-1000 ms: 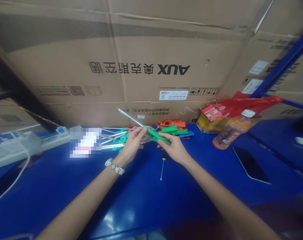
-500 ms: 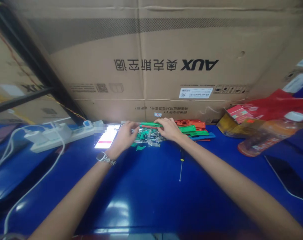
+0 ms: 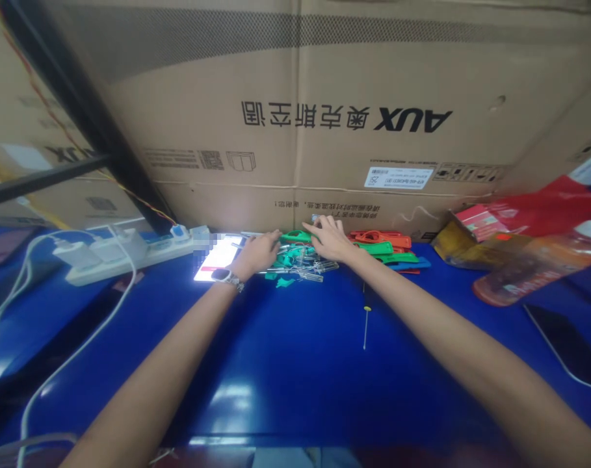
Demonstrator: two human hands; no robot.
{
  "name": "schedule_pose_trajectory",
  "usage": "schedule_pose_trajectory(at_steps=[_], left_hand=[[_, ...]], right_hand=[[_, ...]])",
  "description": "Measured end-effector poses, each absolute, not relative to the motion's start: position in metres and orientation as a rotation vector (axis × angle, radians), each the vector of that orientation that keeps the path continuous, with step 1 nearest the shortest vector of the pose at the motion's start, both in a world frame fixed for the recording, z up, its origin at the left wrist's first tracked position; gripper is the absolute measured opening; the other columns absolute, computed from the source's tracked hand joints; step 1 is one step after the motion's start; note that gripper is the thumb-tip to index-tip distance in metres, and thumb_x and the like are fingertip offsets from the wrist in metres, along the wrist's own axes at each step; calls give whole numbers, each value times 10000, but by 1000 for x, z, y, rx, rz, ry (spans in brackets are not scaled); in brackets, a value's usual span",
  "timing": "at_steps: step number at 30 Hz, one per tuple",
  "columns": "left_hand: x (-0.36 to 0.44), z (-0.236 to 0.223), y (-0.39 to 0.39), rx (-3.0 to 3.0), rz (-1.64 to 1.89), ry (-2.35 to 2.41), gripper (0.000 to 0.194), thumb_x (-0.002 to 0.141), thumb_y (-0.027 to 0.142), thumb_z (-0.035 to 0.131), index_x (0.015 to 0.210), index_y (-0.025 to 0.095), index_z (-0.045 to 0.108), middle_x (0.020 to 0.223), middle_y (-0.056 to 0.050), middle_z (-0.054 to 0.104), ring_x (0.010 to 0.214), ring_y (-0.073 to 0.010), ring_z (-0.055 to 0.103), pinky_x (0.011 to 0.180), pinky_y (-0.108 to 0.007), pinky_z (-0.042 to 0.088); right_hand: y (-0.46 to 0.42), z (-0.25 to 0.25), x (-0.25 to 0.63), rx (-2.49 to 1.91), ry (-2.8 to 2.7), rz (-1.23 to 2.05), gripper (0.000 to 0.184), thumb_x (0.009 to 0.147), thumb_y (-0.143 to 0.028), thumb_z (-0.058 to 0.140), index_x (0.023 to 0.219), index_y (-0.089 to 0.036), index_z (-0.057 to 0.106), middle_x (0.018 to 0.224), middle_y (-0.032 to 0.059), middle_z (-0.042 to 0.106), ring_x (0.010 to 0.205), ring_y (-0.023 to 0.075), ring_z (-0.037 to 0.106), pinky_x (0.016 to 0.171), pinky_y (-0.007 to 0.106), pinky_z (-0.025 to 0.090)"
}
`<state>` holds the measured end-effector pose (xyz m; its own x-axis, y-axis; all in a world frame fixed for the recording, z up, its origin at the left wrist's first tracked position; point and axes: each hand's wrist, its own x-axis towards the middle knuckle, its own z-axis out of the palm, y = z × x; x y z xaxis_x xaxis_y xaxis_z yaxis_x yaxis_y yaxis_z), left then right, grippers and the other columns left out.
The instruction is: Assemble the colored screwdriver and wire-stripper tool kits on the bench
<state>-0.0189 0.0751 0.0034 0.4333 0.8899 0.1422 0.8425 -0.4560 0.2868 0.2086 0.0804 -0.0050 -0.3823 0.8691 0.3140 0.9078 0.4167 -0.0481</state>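
Note:
At the back of the blue table, my left hand (image 3: 260, 252) is at the left side of a pile of small green and metal parts (image 3: 300, 260), its fingers curled together. What they hold, if anything, is hidden. A flat green plastic piece (image 3: 296, 236) lies between my two hands, its left end by my left fingertips. Over its right end is my right hand (image 3: 331, 239), palm down with fingers apart. Beside that hand lie orange plastic strips (image 3: 383, 240), green strips (image 3: 380, 248) and a blue strip (image 3: 412, 263).
A lit phone (image 3: 217, 257) lies left of the pile, near a white power strip (image 3: 144, 257) with cables. A thin screwdriver (image 3: 366, 328) lies in front. To the right are a drink bottle (image 3: 534, 266) and a dark phone (image 3: 568, 344). A large cardboard box (image 3: 324, 71) stands behind.
The view has shifted slightly. My right hand's fingers have lifted and spread off the green piece, which now sits farther back. My left hand has stayed close to the pile.

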Motion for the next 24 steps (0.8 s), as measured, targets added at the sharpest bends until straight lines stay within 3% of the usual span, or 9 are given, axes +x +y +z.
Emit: schedule_pose_trajectory(at_steps=[5,11,19,24], left_hand=[[-31,6,45,2499,677,1564,353,970,263,427,1245,154,621,1231,-123,677,1129,-300,627,991,-434,469],[-41,-11,14,2434,993,1447,256,964,305,473,1032,178,684,1018,-87,689,969,-269,623,872,-411,493],[-44,-23,7,2408,1012,1292,212,968,291,485,995,191,669,1004,-64,685,946,-239,604,856,-385,476],[-14,-16,4,2540,930,1156,196,974,274,485,1004,197,663,1018,-64,677,996,-251,599,891,-405,464]], right_hand=[[57,-2,203,-1468,-2322,-86,337,921,-241,491,1211,-212,661,1161,118,594,1112,290,464,890,417,367],[53,0,181,-1569,-2315,-34,229,902,-265,556,1060,-201,709,1072,116,608,1112,290,474,904,413,376],[43,3,183,-1605,-2239,-41,236,902,-257,552,1071,-199,707,1062,111,627,1070,284,502,870,402,388],[0,-3,238,-1648,-2067,-72,293,886,-132,481,1066,-206,700,1082,85,670,1036,263,530,859,398,380]])
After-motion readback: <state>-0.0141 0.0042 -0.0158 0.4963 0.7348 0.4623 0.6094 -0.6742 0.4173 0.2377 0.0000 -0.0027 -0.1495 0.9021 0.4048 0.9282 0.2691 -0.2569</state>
